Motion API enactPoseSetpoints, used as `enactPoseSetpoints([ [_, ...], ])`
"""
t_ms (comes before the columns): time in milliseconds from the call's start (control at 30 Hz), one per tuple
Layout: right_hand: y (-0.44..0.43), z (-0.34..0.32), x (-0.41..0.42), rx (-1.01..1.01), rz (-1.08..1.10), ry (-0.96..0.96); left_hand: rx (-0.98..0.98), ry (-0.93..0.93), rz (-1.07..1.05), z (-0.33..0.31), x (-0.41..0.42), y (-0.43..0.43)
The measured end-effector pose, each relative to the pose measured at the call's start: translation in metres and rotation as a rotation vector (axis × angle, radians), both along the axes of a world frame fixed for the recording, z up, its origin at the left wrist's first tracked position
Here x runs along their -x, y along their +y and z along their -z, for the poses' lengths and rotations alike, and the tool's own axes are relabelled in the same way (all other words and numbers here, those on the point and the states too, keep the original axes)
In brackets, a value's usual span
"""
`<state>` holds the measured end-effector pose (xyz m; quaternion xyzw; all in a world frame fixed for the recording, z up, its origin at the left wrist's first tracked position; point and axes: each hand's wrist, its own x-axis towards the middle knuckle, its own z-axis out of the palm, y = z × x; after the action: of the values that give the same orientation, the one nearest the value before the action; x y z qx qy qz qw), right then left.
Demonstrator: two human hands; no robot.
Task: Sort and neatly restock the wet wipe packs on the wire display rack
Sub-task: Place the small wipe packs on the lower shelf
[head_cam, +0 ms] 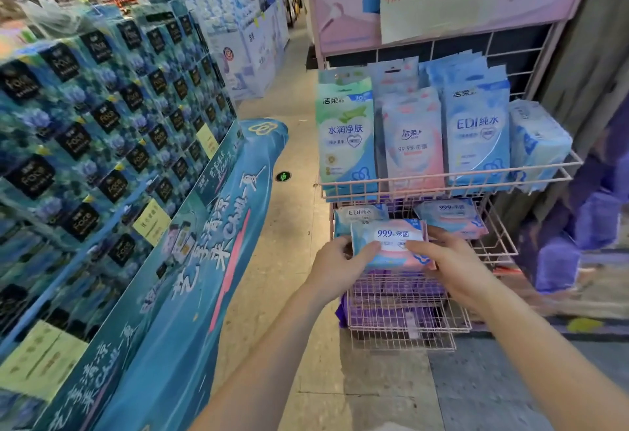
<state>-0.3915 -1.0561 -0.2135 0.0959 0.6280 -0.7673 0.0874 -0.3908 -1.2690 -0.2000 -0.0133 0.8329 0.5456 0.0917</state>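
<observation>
pink wire rack (pixel 449 177), blue-and-pink pack (pixel 391 243)

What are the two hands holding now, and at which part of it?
One pink-and-blue wet wipe pack. The left hand grips its left end and the right hand its right end, thumbs on its front face.
</observation>
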Motion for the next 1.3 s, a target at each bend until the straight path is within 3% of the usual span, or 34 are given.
enactPoseSetpoints([
  [267, 0.006, 0.002, 0.003, 0.003, 0.153, -0.007, 0.343, 0.170, 0.055, 0.006, 0.037, -0.020],
  [467, -0.003, -0.003, 0.006, 0.000, 0.139, 0.045, 0.138, 0.064, 0.040, 0.008, 0.042, -0.013],
  [600, -0.008, -0.004, 0.011, -0.038, 0.101, 0.049, 0.196, 0.126, 0.055, 0.007, 0.041, -0.013],
  [1100, -0.016, 0.012, 0.031, -0.016, 0.050, 0.003, 0.092, 0.113, -0.001, 0.013, 0.056, -0.017],
  [1167, -0.009, 0.012, 0.034, 0.002, 0.073, -0.013, 0.199, 0.138, 0.014, 0.014, 0.062, -0.019],
  [1300, 0.004, 0.007, 0.035, 0.018, 0.152, -0.011, 0.664, 0.267, 0.156, 0.016, 0.078, -0.016],
])
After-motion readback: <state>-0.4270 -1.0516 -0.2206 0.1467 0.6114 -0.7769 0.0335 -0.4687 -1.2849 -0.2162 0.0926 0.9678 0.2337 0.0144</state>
